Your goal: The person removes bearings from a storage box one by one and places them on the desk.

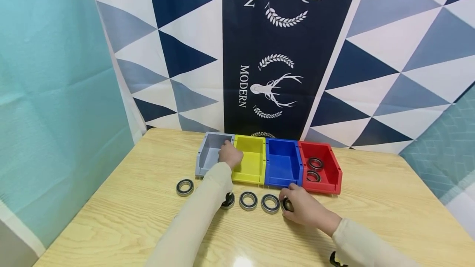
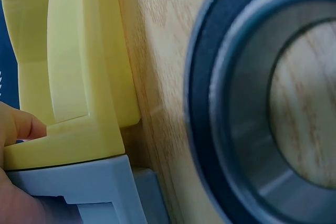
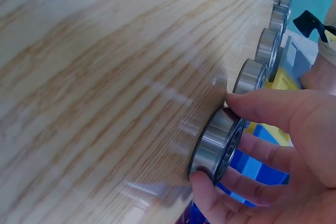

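My right hand (image 1: 305, 206) pinches the rightmost bearing (image 3: 214, 142) by its rim, thumb and fingers at opposite sides. That bearing is on the wooden table, in front of the blue bin (image 1: 283, 159). My left hand (image 1: 231, 155) grips the adjoining walls of the grey bin (image 1: 202, 158) and the yellow bin (image 1: 249, 172); some fingers are hidden inside. To the left of the pinched bearing lie a bearing (image 1: 270, 211), another bearing (image 1: 248, 208) and a bearing (image 1: 230, 206) partly behind the left sleeve. Farther left sits a bearing (image 1: 184, 193).
Four bins stand side by side near the table's back edge. The red bin (image 1: 323, 187) at the right end holds two bearings (image 1: 316, 158). Behind the table (image 1: 371, 205) hangs a patterned cloth (image 1: 267, 48), with a teal cloth (image 1: 63, 94) on the left.
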The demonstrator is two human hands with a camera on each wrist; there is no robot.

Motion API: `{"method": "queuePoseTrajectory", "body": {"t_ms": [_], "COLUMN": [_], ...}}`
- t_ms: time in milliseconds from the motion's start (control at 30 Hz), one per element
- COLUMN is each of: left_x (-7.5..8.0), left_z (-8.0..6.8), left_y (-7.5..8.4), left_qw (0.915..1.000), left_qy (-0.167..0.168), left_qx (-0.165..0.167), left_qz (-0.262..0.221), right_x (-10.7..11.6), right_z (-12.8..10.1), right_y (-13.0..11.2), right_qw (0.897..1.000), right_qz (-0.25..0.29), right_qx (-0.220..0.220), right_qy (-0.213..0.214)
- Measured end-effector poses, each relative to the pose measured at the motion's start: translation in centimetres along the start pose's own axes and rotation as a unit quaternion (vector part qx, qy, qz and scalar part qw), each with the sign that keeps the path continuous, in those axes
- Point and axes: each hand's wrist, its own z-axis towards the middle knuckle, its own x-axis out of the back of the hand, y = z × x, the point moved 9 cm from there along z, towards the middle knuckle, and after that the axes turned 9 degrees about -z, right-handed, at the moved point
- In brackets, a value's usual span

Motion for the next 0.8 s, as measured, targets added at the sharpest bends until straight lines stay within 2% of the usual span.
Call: {"method": "queuePoseTrajectory", "body": {"t_ms": [100, 233, 333, 433, 500, 567, 633, 700, 800], "left_x": [0.0, 0.2, 0.6, 1.0, 1.3, 1.2, 0.7, -0.4, -2.4], "left_z": [-0.1, -0.5, -0.9, -1.5, -1.9, -2.5, -3.1, -3.8, -4.6], "left_y": [-0.1, 0.1, 1.0, 2.4, 3.6, 4.9, 6.2, 7.3, 7.2], "left_qw": [0.9996, 0.9929, 0.9804, 0.9616, 0.949, 0.9435, 0.9479, 0.9591, 0.98], "left_qy": [0.012, 0.044, 0.074, 0.103, 0.119, 0.124, 0.11, 0.073, -0.002], "left_qx": [-0.008, -0.041, -0.084, -0.13, -0.164, -0.193, -0.213, -0.217, -0.174], "left_qz": [0.023, 0.103, 0.162, 0.218, 0.241, 0.239, 0.21, 0.167, 0.096], "right_x": [-0.3, -0.9, -0.6, 0.5, 1.4, 2.4, 3.6, 5.0, 6.4], "right_z": [-0.3, -1.0, -1.3, -1.7, -1.9, -2.1, -2.2, -2.2, -1.6], "right_y": [-0.1, -0.1, 0.1, 0.3, 0.7, 1.3, 2.3, 3.5, 5.0], "right_qw": [1.0, 0.998, 0.997, 0.999, 0.999, 1.0, 1.0, 0.999, 0.999], "right_qz": [0.007, 0.029, 0.025, 0.005, -0.007, -0.016, -0.023, -0.031, -0.044], "right_qx": [0.0, -0.005, -0.005, 0.007, 0.008, 0.007, -0.006, -0.012, -0.02], "right_qy": [-0.015, -0.062, -0.07, -0.047, -0.034, -0.022, -0.013, 0.003, 0.02]}}
